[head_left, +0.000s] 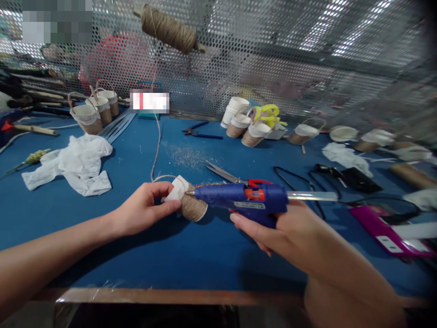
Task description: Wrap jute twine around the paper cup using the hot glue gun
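My left hand (152, 205) grips a small paper cup (194, 207) by its white upper part, thumb in front. Brown twine is wound round the cup's lower part, and the cup lies tilted just above the table. A strand of twine (158, 146) runs from it up to the spool (169, 29) at the back. In my right hand (276, 230) is a blue hot glue gun (239, 200), with a clear glue stick (312, 196) sticking out behind. The gun's nozzle points left and meets or nearly meets the wound twine. Scissors (223, 173) lie behind the gun, partly hidden by it.
Twine-wrapped cups with handles stand at the back left (89, 119) and back centre (256, 134). White lace fabric (73, 164) lies at left, pliers (201, 132) at the back. A purple power strip (378, 230) and black cables are at right. A perforated metal screen (239, 59) closes the back.
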{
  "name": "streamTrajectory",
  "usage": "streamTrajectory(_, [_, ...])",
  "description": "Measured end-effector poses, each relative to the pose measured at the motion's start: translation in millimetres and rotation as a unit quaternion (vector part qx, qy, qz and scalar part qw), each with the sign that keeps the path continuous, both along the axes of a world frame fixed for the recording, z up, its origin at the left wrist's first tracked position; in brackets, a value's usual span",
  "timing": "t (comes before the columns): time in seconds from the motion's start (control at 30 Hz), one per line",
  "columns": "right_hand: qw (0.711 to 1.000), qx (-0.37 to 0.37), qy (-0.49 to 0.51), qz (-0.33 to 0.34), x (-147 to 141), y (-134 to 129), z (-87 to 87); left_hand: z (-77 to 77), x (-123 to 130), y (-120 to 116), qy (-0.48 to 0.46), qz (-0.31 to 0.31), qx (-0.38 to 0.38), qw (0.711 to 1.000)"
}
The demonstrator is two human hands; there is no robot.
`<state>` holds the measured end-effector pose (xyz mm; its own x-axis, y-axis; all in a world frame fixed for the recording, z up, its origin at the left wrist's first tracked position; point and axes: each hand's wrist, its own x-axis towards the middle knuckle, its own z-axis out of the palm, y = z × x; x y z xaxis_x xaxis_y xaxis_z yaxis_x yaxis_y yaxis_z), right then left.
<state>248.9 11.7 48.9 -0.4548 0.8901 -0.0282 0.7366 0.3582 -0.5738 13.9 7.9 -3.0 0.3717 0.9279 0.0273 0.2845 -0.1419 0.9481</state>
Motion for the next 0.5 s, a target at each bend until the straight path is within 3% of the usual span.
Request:
streamTrajectory(0.23, [0.989,0.132,-0.019,0.064,1.2,-3.3,0.4,-0.5,1.5,0.3,0.013,0.007,0.003,1.0])
streamTrajectory(0.5, [0.989,0.134,-0.016,0.057,0.4,-5.5,1.5,0.1,1.8,-0.6,0.007,0.015,0.007,1.0])
